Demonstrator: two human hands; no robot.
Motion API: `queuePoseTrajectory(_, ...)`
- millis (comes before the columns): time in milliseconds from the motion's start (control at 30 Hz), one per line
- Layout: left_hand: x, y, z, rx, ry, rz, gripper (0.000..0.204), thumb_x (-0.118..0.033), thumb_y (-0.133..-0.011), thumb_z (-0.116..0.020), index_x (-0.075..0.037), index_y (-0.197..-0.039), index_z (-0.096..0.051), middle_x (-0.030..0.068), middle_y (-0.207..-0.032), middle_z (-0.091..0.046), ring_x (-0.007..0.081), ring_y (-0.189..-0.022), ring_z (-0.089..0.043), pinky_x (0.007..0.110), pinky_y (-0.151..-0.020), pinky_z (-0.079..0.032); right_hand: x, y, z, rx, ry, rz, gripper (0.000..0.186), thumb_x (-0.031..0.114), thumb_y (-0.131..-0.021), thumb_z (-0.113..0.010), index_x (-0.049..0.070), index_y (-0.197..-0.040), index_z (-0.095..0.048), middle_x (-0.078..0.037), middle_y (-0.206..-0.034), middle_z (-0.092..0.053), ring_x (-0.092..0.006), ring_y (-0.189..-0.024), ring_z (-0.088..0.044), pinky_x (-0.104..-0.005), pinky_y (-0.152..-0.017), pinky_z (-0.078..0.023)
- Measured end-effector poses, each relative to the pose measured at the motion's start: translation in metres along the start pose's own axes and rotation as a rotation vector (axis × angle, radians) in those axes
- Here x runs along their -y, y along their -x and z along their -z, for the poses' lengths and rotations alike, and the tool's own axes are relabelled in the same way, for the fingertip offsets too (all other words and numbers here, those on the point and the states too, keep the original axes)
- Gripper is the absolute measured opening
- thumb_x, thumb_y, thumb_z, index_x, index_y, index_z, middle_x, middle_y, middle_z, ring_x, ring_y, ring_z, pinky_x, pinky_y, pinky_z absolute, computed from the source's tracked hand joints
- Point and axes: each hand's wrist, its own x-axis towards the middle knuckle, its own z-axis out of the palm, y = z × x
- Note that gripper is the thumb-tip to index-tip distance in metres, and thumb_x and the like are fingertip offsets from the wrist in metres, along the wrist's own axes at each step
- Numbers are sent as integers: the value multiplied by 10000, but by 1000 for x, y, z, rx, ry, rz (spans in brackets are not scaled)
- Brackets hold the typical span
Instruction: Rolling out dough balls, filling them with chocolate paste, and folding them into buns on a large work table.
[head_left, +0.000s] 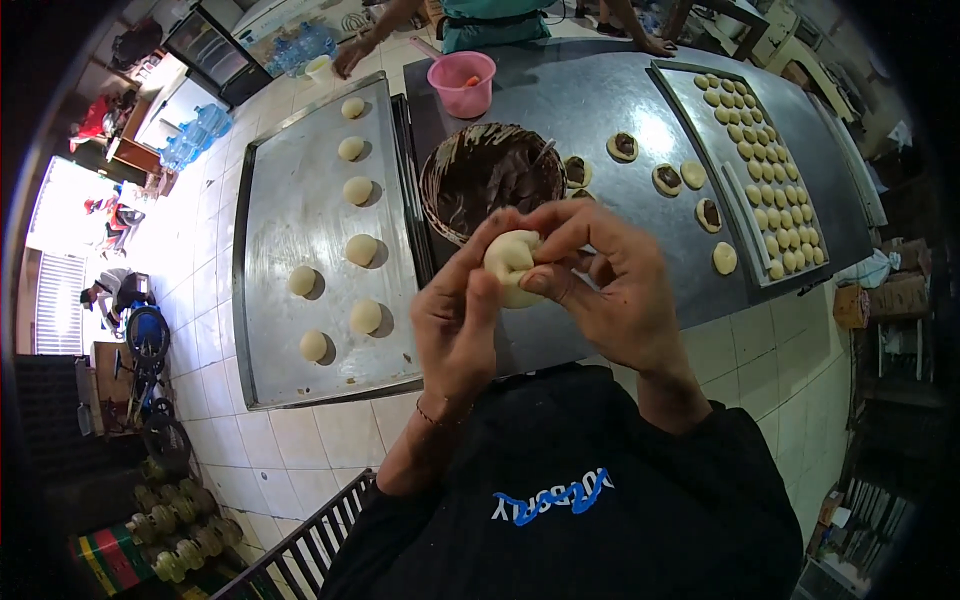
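Note:
Between my two hands, in front of my chest, is a pale piece of dough with a folded, pinched rim. My left hand grips its left side with fingers and thumb. On the other side my right hand pinches the edge between thumb and fingers. Just beyond stands a round bowl of dark brown filling. Flattened dough rounds topped with filling lie to the right of it, some partly hidden behind my right hand.
On the left, a large metal tray carries several smooth dough balls. A second tray at right holds rows of small dough pieces. A pink bucket stands at the back, near another person in a green apron.

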Motion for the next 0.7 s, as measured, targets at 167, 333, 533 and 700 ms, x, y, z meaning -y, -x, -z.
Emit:
queuePoseTrajectory(167, 7, -6, -5, -76, -225, -287, 471, -177, -901, -625, 38, -1258, -405, 153, -1230, -522, 185, -1147, -508, 334, -971, -424, -14, -4, -3, -57, 13, 4, 162, 30, -839, -666, -13, -993, -642, -120, -954, -637, -191, -806, -654, -272, -691, -538)
queuePoseTrajectory(333, 11, -5, -9, -230, -205, -101, 350, -177, -959, -491, 45, -1226, -450, 118, -1142, -563, 178, -986, -583, 305, -910, -466, -18, -9, 6, 37, 68, -43, 95, 21, -837, -664, -19, -917, -632, -120, -912, -646, -181, -782, -651, -255, -682, -526)
queuePoseTrajectory(533, 19, -14, -9, -164, -429, -182, 501, -365, -974, -387, 39, -1267, -436, 112, -1033, -587, 139, -838, -579, 247, -630, -493, -33, -26, 0, -13, -231, -206, 123, 10, -826, -664, -15, -945, -641, -122, -897, -653, -185, -790, -650, -263, -688, -524)
queuePoseTrajectory(700, 28, -24, 21, -597, -332, -266, 453, -346, -987, -355, 35, -1167, -522, 100, -979, -595, 119, -771, -568, 230, -673, -473, -40, -45, -42, 169, -72, -138, 166, 30, -811, -682, -12, -968, -651, -123, -891, -650, -210, -780, -654, -292, -668, -518)
